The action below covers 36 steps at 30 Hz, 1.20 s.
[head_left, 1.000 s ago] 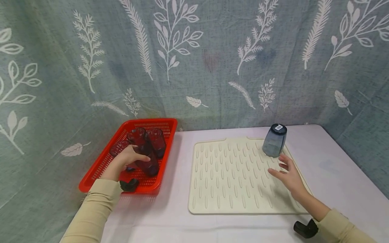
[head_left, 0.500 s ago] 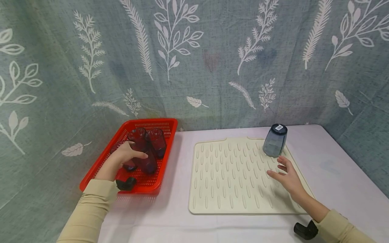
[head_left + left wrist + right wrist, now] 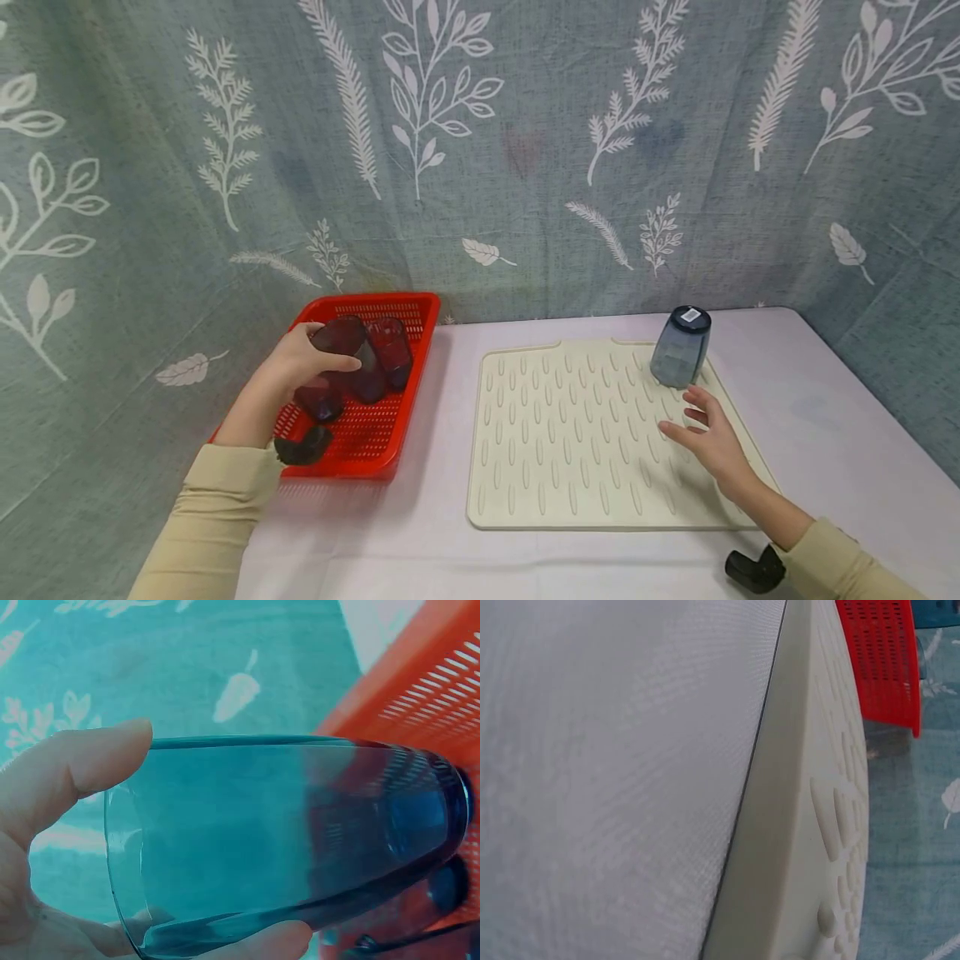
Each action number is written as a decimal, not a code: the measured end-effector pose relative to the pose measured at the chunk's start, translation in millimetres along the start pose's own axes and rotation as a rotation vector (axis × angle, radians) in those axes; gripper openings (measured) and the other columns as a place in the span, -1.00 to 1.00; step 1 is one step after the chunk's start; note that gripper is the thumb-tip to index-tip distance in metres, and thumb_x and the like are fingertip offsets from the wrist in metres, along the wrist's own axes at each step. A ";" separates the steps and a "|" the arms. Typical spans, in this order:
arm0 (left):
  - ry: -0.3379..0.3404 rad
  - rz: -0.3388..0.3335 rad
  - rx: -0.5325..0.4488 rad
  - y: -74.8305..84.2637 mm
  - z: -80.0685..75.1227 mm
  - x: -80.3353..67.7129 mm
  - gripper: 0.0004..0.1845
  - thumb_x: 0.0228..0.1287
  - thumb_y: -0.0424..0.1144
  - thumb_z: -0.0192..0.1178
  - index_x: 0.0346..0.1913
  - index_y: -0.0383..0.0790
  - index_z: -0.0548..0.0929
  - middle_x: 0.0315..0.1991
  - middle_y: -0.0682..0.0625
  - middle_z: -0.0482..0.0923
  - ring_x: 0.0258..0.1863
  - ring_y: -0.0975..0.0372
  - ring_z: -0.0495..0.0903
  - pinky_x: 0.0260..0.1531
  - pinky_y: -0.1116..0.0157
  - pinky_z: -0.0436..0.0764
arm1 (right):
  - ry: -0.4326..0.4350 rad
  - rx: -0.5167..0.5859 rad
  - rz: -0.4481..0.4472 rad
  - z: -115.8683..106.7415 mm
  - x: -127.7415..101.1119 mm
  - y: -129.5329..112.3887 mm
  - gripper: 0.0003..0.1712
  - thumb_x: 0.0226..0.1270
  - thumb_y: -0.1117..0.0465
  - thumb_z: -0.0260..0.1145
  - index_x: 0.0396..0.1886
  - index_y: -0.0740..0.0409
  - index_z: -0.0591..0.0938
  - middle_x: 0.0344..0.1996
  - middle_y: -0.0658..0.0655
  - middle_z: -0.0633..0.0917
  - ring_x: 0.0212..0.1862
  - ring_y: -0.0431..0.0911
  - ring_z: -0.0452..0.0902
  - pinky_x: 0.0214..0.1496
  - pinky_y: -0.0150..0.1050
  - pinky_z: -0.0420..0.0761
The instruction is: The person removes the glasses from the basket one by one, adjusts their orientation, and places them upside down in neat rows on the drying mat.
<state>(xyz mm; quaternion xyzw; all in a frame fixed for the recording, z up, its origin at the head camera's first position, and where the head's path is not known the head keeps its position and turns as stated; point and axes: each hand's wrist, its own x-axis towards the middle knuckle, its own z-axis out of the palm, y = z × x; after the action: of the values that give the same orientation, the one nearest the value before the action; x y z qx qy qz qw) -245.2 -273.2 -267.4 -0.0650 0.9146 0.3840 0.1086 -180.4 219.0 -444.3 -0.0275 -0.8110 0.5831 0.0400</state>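
Note:
In the head view my left hand point(image 3: 300, 362) is over the red plastic basket point(image 3: 411, 400) and grips a tinted drinking glass. The left wrist view has this clear bluish glass point(image 3: 240, 825) lying sideways, my thumb by its rim and fingers along the other side. Its base points toward the basket. More dark glasses point(image 3: 391, 350) lie in the basket, partly covered by my hand. My right hand point(image 3: 708, 437) hovers above the cream ridged mat point(image 3: 570, 442), fingers loosely bent and holding nothing. Just beyond its fingertips, a blue-grey glass point(image 3: 678, 354) stands upside down on the mat's far right corner.
The basket stands at the left of a white-covered table point(image 3: 405, 533), against a grey-green leaf-print curtain point(image 3: 495, 275). Between basket and mat runs a strip of white cloth. Black wrist-worn pieces point(image 3: 756, 569) show beside both sleeves.
My left hand has moved back and left, lifting and tilting the glass away from the others in the basket. The right hand has stayed almost still over the mat.

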 end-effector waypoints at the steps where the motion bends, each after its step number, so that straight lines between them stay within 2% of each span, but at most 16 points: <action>1: 0.002 0.004 -0.002 2.9 -0.7 -1.8 0.06 0.04 -0.10 0.32 0.38 -0.44 -0.18 0.22 -0.41 0.16 -0.03 -0.16 0.52 -0.02 -0.01 0.51 | 0.001 0.000 -0.003 -0.1 0.1 0.4 -0.03 0.21 0.16 0.28 0.41 0.31 -0.11 0.32 0.39 0.09 0.28 0.23 0.05 0.21 0.00 0.23; 7: -0.015 0.038 -0.052 17.6 -2.0 -9.0 0.08 0.06 -0.10 0.30 0.41 -0.36 -0.25 0.28 -0.39 0.09 0.03 -0.16 0.49 0.03 0.00 0.47 | -0.002 0.005 -0.002 0.2 -0.2 -2.0 -0.04 0.22 0.18 0.27 0.41 0.31 -0.12 0.32 0.39 0.08 0.29 0.23 0.04 0.21 0.06 0.20; 11: -0.036 0.054 -0.098 25.5 0.3 -12.2 0.06 0.06 -0.12 0.30 0.42 -0.28 -0.24 0.29 -0.33 0.11 0.02 -0.12 0.50 0.07 0.04 0.46 | -0.002 0.021 0.010 2.9 -0.3 -4.4 -0.05 0.22 0.20 0.26 0.40 0.33 -0.11 0.31 0.38 0.10 0.29 0.21 0.05 0.20 -0.01 0.21; 14: -0.045 0.071 -0.135 30.9 4.4 -12.5 0.04 0.06 -0.14 0.30 0.42 -0.25 -0.21 0.28 -0.30 0.13 -0.07 -0.05 0.57 0.07 0.05 0.46 | -0.006 0.038 0.020 6.0 0.7 -6.0 -0.07 0.22 0.19 0.26 0.40 0.31 -0.09 0.32 0.36 0.10 0.29 0.18 0.06 0.18 -0.13 0.26; 16: -0.048 0.093 -0.167 34.3 8.7 -11.6 0.01 0.07 -0.16 0.29 0.42 -0.26 -0.18 0.27 -0.30 0.15 -0.13 0.02 0.60 0.05 0.07 0.48 | -0.010 0.046 0.023 8.5 1.7 -7.2 -0.08 0.22 0.19 0.26 0.40 0.29 -0.07 0.32 0.35 0.11 0.29 0.17 0.06 0.13 -0.25 0.30; 18: -0.048 0.112 -0.201 37.7 13.9 -10.3 -0.02 0.08 -0.18 0.29 0.42 -0.27 -0.13 0.26 -0.29 0.18 -0.18 0.13 0.61 0.02 0.10 0.51 | -0.017 0.048 0.022 11.5 2.3 -8.7 -0.08 0.22 0.17 0.26 0.41 0.27 -0.06 0.33 0.34 0.11 0.30 0.16 0.07 0.10 -0.28 0.33; 20: -0.054 0.131 -0.238 41.0 19.3 -9.1 -0.06 0.09 -0.19 0.28 0.41 -0.27 -0.09 0.25 -0.27 0.21 -0.20 0.19 0.60 0.00 0.12 0.52 | -0.026 0.057 0.018 14.7 2.9 -9.7 -0.08 0.22 0.16 0.26 0.40 0.27 -0.06 0.33 0.34 0.10 0.30 0.17 0.06 0.13 -0.21 0.34; 24: -0.061 0.163 -0.298 46.7 31.8 -6.0 -0.10 0.10 -0.22 0.28 0.40 -0.26 -0.04 0.22 -0.27 0.26 -0.21 0.24 0.59 -0.02 0.13 0.53 | -0.039 0.083 0.013 19.8 3.9 -10.9 -0.09 0.23 0.16 0.25 0.41 0.27 -0.07 0.33 0.35 0.09 0.31 0.20 0.04 0.20 0.04 0.27; 27: -0.072 0.178 -0.340 50.9 42.5 -2.6 -0.10 0.10 -0.24 0.28 0.40 -0.25 -0.04 0.22 -0.27 0.26 -0.23 0.27 0.58 -0.03 0.14 0.54 | -0.042 0.103 0.012 21.5 4.7 -11.1 -0.09 0.24 0.16 0.24 0.41 0.27 -0.08 0.33 0.35 0.09 0.32 0.21 0.03 0.22 0.11 0.24; 31: -0.091 0.177 -0.380 57.4 58.7 2.6 -0.09 0.10 -0.25 0.27 0.42 -0.21 -0.06 0.31 -0.23 0.12 -0.22 0.24 0.61 -0.02 0.14 0.53 | -0.045 0.126 0.006 21.6 5.0 -10.7 -0.10 0.25 0.16 0.23 0.41 0.27 -0.08 0.33 0.35 0.09 0.33 0.23 0.02 0.22 0.15 0.22; 35: -0.107 0.174 -0.413 64.0 74.3 7.6 -0.10 0.09 -0.28 0.27 0.42 -0.15 -0.04 0.40 -0.15 -0.08 -0.09 0.14 0.56 -0.03 0.13 0.54 | -0.047 0.146 0.010 23.1 5.8 -12.0 -0.11 0.27 0.16 0.21 0.41 0.25 -0.09 0.33 0.34 0.08 0.34 0.23 0.01 0.24 0.17 0.21; 36: -0.112 0.176 -0.432 65.6 78.1 8.7 -0.10 0.09 -0.29 0.28 0.42 -0.15 -0.03 0.40 -0.16 -0.05 -0.06 0.12 0.54 -0.03 0.13 0.55 | -0.047 0.153 0.012 23.8 6.1 -13.0 -0.11 0.27 0.16 0.20 0.42 0.24 -0.10 0.33 0.34 0.08 0.34 0.23 0.00 0.24 0.17 0.20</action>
<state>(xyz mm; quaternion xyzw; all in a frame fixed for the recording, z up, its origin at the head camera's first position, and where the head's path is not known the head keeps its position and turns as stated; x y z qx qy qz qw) -255.2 -171.8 -277.7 0.0148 0.8059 0.5818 0.1090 -188.8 192.9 -439.3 -0.0153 -0.7647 0.6439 0.0194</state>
